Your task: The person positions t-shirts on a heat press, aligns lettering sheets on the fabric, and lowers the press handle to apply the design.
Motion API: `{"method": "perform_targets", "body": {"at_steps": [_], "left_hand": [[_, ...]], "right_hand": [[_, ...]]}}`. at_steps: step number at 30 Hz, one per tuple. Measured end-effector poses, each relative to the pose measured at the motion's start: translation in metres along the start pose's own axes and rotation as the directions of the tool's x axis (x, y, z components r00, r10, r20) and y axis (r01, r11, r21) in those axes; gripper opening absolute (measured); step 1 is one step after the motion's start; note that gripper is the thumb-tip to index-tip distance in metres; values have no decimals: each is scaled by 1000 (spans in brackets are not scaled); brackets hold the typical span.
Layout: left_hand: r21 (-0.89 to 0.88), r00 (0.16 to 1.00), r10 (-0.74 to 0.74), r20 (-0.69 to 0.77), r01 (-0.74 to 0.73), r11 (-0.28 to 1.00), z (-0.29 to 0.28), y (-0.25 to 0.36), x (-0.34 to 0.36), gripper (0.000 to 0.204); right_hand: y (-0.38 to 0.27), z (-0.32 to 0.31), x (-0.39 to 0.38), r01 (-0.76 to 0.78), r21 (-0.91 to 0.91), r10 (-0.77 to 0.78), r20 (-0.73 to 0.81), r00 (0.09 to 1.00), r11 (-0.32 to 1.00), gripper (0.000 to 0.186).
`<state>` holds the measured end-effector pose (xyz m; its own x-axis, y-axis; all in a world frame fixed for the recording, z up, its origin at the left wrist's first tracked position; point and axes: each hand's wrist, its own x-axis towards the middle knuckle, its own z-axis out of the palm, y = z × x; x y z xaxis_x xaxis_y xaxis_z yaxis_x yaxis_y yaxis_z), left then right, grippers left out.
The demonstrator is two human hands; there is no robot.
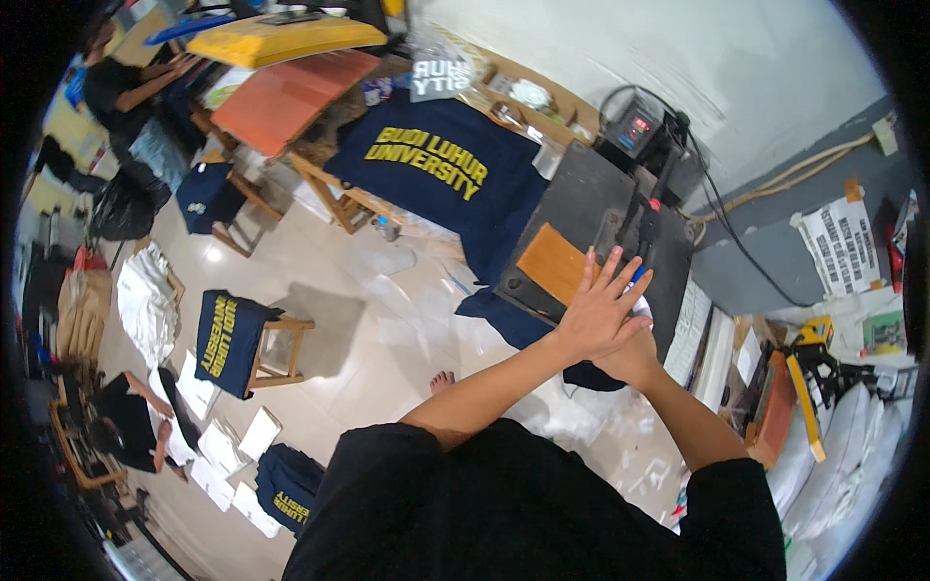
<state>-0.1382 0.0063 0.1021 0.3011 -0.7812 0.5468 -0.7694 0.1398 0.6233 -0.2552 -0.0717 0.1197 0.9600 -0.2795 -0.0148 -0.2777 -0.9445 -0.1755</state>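
Observation:
Ahead to the right stands a dark heat press (pixel 572 203) with a lever and a control box (pixel 635 128) showing a red display. My left hand (pixel 603 308) lies across my right hand (pixel 635 354), fingers stretched and spread. Beneath it, most of my right hand's fingers are hidden, close to a blue and white part (pixel 639 278) by the lever. An orange-brown wooden piece (pixel 552 263) sits on the press, left of my hands. Dark navy cloth (pixel 518 324) hangs below its edge. Beside the press, a navy garment with yellow lettering (pixel 426 160) lies spread on a table.
Behind the garment is a cardboard box (pixel 542 102). A stool (pixel 281 351) carries another navy garment (pixel 229 339). Two people (pixel 121 97) work at the left, one (pixel 131 421) near stacked white cloths (pixel 225 447). Tools and sacks (pixel 833 455) crowd the right; scraps litter the floor.

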Motion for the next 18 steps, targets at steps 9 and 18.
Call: {"method": "perform_targets", "body": {"at_steps": [9,18], "left_hand": [[68,871,-454,187,449,891,-78,-9,-271,59],[83,-449,-848,-282,869,-488,-203,21,-733,70]], "right_hand": [[-4,-24,32,-516,443,161,624,764,733,50],[-6,-29,47,-853,298,229,877,422,429,84]]}}
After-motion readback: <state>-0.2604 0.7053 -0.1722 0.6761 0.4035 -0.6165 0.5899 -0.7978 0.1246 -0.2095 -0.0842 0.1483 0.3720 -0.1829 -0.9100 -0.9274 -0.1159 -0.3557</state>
